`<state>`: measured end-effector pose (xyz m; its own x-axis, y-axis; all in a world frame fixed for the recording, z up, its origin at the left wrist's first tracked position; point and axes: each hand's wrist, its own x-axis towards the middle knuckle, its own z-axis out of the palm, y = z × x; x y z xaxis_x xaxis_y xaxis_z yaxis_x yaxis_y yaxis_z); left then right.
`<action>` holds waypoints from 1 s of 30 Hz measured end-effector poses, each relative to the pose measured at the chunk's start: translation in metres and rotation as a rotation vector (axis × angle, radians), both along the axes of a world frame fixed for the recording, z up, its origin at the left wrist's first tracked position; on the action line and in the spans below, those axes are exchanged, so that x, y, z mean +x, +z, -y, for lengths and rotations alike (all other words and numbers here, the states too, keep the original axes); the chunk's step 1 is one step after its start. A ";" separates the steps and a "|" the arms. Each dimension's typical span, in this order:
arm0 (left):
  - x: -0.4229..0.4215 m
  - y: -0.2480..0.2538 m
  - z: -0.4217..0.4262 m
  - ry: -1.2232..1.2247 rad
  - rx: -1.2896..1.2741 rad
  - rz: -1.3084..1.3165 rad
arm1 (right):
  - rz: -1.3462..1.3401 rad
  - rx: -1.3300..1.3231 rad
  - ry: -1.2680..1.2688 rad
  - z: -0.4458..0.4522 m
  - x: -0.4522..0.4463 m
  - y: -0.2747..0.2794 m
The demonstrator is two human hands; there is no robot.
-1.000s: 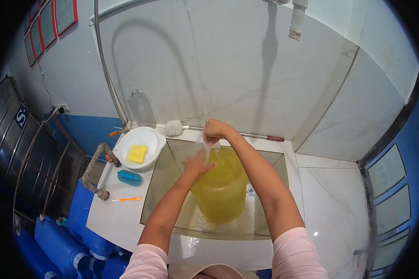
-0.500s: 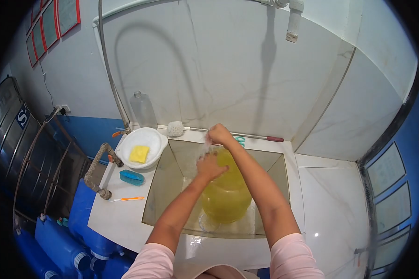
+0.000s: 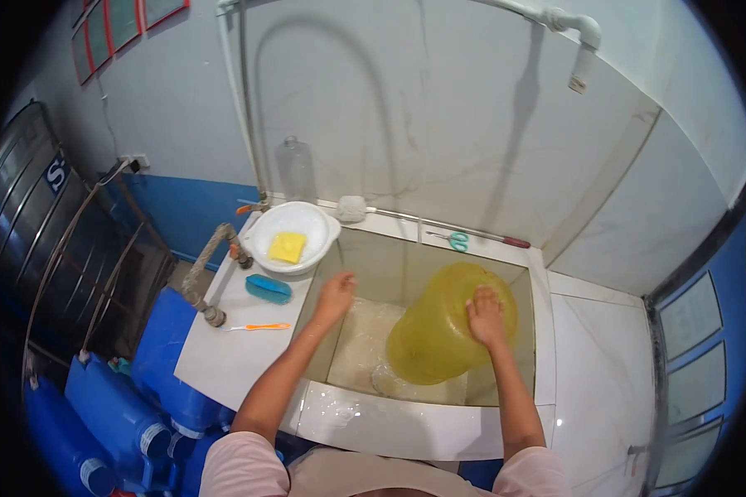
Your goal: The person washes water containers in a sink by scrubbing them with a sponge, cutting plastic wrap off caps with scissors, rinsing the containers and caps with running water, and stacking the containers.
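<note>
A large yellow-green translucent container [image 3: 435, 331] leans to the right inside the tiled sink [image 3: 381, 248]. My right hand [image 3: 486, 316] lies on the container's upper end with its fingers spread, pressing on its surface. Over the sink's left part hovers my left hand [image 3: 336, 298], apart from the container, its fingers loosely curved and nothing visible in them. Water covers part of the sink's bottom. Left of the sink, a white basin [image 3: 329, 236] of suds holds a yellow sponge [image 3: 287, 247].
A blue brush [image 3: 268, 288] and an orange toothbrush [image 3: 265, 326] lie on the left counter. Along the back ledge are a long-handled brush [image 3: 352, 209], green scissors [image 3: 457, 241] and a clear bottle [image 3: 296, 170]. A pipe [image 3: 197, 277] rises at left, above blue jugs [image 3: 112, 406].
The container has tilted to the right. My right hand has moved from above its top onto its upper end, and my left hand has come away to the left. The view has shifted.
</note>
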<state>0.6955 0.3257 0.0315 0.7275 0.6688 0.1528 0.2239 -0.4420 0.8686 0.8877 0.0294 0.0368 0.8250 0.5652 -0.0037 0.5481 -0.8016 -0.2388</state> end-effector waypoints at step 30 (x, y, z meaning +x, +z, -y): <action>-0.030 0.057 -0.242 0.335 0.837 -0.841 | 0.042 0.203 -0.069 0.014 -0.052 0.004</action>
